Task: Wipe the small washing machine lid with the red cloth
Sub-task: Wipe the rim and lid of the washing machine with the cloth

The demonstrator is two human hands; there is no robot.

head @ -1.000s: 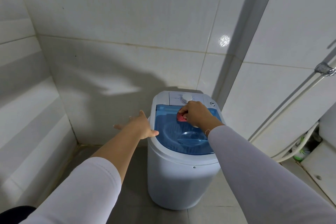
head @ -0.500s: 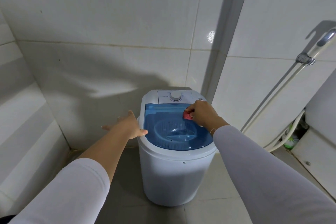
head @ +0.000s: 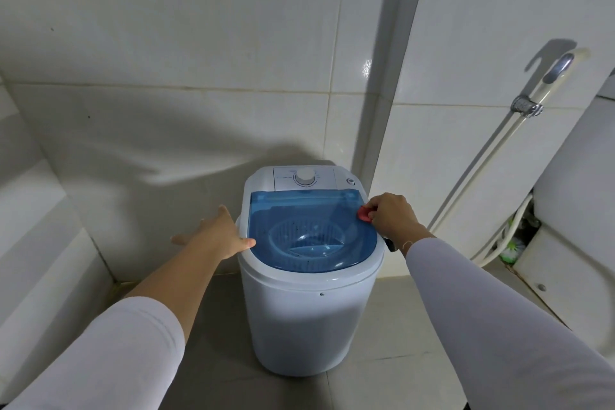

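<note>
- Two hands on the machine, one each side. Right hand [head: 391,215] sits at the right edge of the blue lid [head: 312,230], fingers curled round the red cloth [head: 365,213]; only a small wad of cloth shows, just left of the knuckles, touching the lid's rim.
- Left hand [head: 219,233] lies spread and flat against the left side of the small washing machine [head: 309,309], thumb tip resting on the white rim beside the lid. It holds nothing; judged to be steadying the tub.
- Key relation: nearly all the lid lies to the left of the right hand, and slightly nearer the person. The lid's long axis runs from the control panel at the far end toward the person, so the unwiped span reads as across and toward the left hand.
- Right hand is the nearer to the cloth work; left hand is well apart from the cloth, across the full lid width.
- Beyond the right hand's fingertips: white control dial [head: 304,176] and a small button [head: 350,181] on the panel, just past the lid's far edge.
- Right of the right hand: hose [head: 482,163] slanting up the tiled wall [head: 166,43], clear of the arm.
- Nothing lies on the lid itself; a basket shows through it.
- Likely risk: cloth wad is small, so knuckles may rub the lid.
</note>
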